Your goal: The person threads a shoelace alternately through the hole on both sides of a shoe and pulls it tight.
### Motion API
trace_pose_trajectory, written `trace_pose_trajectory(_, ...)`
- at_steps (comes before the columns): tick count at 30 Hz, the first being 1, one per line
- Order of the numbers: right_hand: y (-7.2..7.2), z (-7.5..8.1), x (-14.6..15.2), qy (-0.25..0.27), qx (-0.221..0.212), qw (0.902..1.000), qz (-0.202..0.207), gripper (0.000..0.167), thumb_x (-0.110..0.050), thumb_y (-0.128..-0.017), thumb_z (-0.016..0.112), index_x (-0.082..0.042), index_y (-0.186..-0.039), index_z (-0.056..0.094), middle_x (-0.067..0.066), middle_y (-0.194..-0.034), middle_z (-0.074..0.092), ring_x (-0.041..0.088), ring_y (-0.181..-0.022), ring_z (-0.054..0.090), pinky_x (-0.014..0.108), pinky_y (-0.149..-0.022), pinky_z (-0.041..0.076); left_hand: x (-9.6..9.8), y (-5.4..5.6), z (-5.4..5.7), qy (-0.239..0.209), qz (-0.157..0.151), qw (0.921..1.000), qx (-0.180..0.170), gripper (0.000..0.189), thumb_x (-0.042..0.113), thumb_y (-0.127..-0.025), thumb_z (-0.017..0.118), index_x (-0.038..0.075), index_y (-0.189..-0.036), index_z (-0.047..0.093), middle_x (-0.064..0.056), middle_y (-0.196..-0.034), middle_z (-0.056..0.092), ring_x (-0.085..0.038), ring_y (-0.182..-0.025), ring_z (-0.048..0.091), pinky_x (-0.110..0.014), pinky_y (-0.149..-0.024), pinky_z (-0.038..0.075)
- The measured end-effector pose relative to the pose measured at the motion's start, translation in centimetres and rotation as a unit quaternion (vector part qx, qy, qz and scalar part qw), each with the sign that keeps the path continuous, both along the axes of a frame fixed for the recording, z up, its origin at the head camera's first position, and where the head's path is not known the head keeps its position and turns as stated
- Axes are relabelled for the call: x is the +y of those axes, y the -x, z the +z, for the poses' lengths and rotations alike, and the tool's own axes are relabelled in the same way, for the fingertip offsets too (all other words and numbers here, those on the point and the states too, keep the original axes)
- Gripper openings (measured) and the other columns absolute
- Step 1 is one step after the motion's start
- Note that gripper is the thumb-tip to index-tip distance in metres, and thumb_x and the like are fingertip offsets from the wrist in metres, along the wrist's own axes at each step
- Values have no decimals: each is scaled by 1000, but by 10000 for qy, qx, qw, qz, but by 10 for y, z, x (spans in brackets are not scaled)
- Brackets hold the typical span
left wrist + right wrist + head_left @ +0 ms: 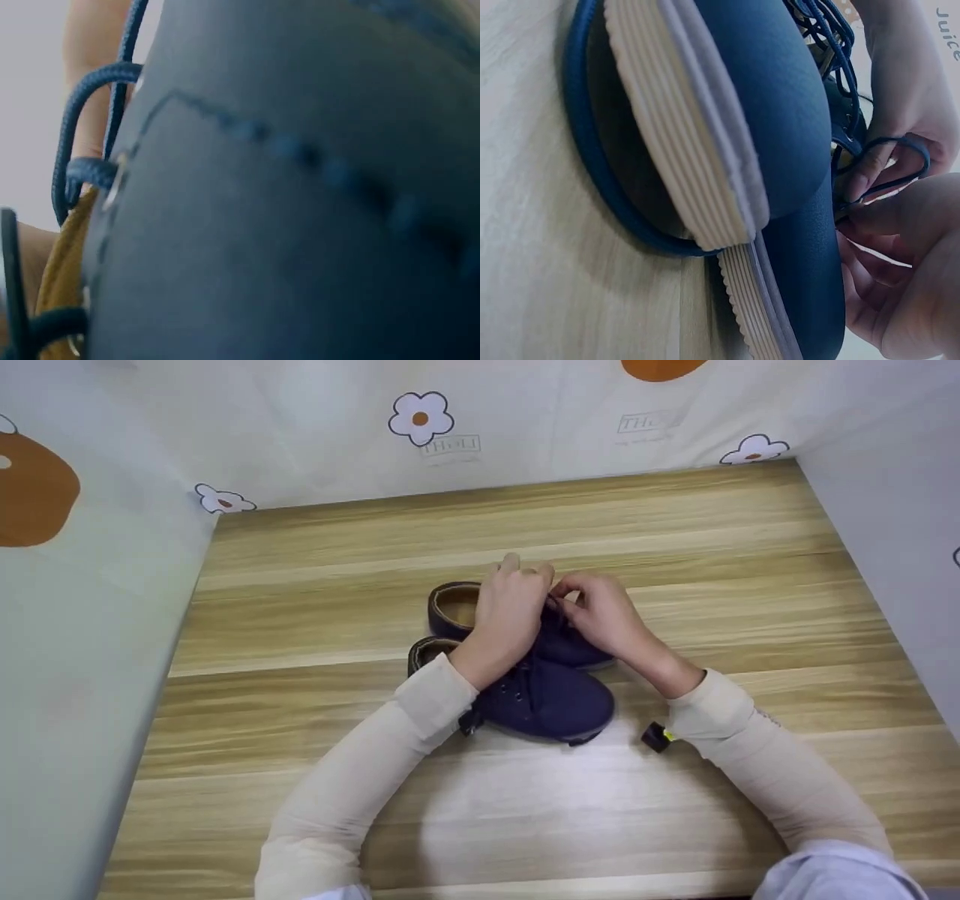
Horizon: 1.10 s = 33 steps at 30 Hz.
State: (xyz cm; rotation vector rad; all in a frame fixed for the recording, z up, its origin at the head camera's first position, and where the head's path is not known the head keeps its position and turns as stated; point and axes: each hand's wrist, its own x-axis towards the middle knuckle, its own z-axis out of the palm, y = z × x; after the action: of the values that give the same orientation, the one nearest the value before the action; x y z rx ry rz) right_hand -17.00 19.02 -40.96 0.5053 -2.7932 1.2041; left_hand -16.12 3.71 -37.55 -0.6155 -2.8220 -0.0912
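Note:
Two navy lace-up shoes stand side by side, toes to the right. At the far shoe [574,645], my left hand [514,600] reaches over the laced opening and my right hand [604,611] meets it from the right. The right wrist view shows the left hand [911,90] pinching a thin blue shoelace [889,140], which forms a small loop. Close beside it, the right hand [915,262] pinches the lace with thumb and finger. The near shoe [559,701] lies under my left forearm. Its stitched upper [247,247] and threaded eyelets fill the left wrist view.
The shoes stand mid-way on a wood-grain table [300,585]. Behind it hangs a pale flower-printed sheet [525,427], with pale side walls left and right. A small black device [656,737] sits at my right cuff. A dark blue band [577,135] curves by the near shoe's sole.

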Motion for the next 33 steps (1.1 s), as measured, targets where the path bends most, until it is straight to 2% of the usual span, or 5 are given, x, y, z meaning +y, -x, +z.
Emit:
trace_pose_trajectory(6,1,-2,0,-44,-32,10000,6,10,-10,-91,67,-5,-93,75,9,-89,76,1,-49,51,15,-54,42,-1,6,-1,459,-152,9982,-365,8,21,-94,63,17,-99,68,-4,-96,76,-25,-95,59,-39,-88,45)
trace_pose_trajectory(14,1,-3,0,-32,-139,9999,-70,10,-9,-91,65,-4,-93,74,11,-93,75,-1,-48,49,15,-52,40,-9,13,-4,-970,-345,9851,-1374,17,10,-88,70,15,-104,75,-3,-102,77,-30,-96,63,-44,-88,48)
trace_pose_trajectory(21,0,-3,0,-16,-25,10000,-60,8,-9,-90,68,-3,-92,74,12,-90,74,0,-49,47,15,-52,39,-16,14,2,-1911,-466,9580,-2085,22,13,-91,64,13,-110,75,-2,-108,76,-28,-105,63,-44,-95,47)
trace_pose_trajectory(28,-1,-4,-1,-43,72,9999,55,7,-10,-86,72,-3,-87,73,11,-86,73,17,-65,56,26,-67,43,-18,19,-3,-2058,-543,9551,-2061,18,15,-93,65,13,-107,77,-1,-105,77,-24,-104,66,-41,-100,43)
trace_pose_trajectory(33,-2,-5,0,-74,232,9997,59,8,-10,-85,74,-3,-88,74,11,-90,74,22,-74,58,29,-70,42,-17,18,-4,-2120,-368,9593,-1831,11,17,-90,69,12,-96,78,-2,-93,77,-23,-94,67,-37,-89,50)
